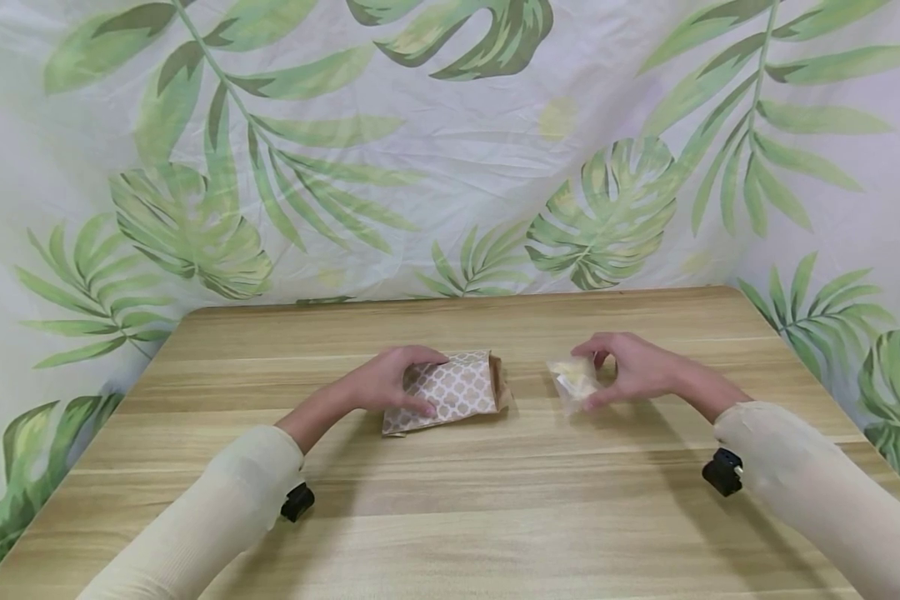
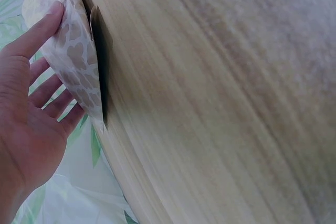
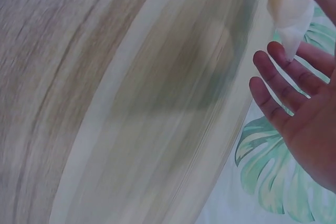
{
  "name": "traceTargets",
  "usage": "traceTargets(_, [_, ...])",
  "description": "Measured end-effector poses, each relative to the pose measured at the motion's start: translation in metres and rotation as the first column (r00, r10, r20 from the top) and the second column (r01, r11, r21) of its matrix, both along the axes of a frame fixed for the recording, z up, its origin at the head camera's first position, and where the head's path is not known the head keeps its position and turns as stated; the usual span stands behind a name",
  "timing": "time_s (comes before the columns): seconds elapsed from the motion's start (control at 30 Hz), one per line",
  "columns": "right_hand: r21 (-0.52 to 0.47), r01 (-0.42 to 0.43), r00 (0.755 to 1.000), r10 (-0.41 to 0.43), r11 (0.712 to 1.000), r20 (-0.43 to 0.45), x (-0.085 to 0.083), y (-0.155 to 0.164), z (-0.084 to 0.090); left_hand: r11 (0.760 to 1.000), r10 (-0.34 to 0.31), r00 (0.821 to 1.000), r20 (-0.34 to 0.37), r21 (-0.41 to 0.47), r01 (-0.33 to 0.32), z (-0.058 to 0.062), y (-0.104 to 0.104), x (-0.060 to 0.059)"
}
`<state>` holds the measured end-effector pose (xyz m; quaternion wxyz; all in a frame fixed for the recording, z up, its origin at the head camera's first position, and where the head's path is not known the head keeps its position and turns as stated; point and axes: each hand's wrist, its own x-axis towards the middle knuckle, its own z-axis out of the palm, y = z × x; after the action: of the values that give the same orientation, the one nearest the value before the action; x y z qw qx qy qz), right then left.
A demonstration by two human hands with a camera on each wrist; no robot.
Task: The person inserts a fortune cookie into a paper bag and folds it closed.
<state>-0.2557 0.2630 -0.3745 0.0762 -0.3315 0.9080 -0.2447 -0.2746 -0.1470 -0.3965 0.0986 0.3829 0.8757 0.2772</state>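
A small paper bag [image 1: 457, 387] with a white and tan lattice pattern lies on its side, its open end facing right. My left hand [image 1: 386, 383] grips it near its closed end; in the left wrist view the thumb lies on the face of the bag [image 2: 73, 45] and the fingers are behind it. To the right, my right hand [image 1: 633, 367] holds a small clear plastic packet [image 1: 574, 379] with pale yellow contents between thumb and fingers. Only part of this packet [image 3: 287, 9] shows in the right wrist view. A gap separates packet and bag mouth.
Both hands work over a wood-grain table [image 1: 480, 508], whose far edge meets a hanging leaf-print cloth [image 1: 450, 167]. A small black device [image 1: 722, 472] sits under the right sleeve, and another black device [image 1: 297, 502] under the left.
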Motion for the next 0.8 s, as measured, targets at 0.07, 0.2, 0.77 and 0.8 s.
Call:
traceTargets(0.07, [-0.010, 0.002, 1.000, -0.002, 1.000, -0.002, -0.001, -0.002, 0.000, 1.000, -0.001, 1.000, -0.003, -0.001, 0.001, 0.000, 0.000, 0.000])
traceTargets(0.2, [-0.024, -0.005, 1.000, 0.004, 1.000, -0.012, -0.002, -0.006, 0.001, 1.000, -0.003, 1.000, -0.006, -0.002, 0.003, 0.000, 0.000, 0.000])
traceTargets(0.77, [-0.130, 0.044, 0.998, -0.040, 0.991, 0.039, -0.001, -0.022, 0.002, 1.000, -0.001, 1.000, 0.001, -0.005, 0.001, 0.001, 0.000, 0.001])
traceTargets(0.8, [-0.132, 0.042, 0.999, -0.037, 0.990, 0.036, -0.001, -0.023, 0.002, 1.000, -0.003, 1.000, -0.001, -0.006, 0.003, 0.001, 0.001, 0.001])
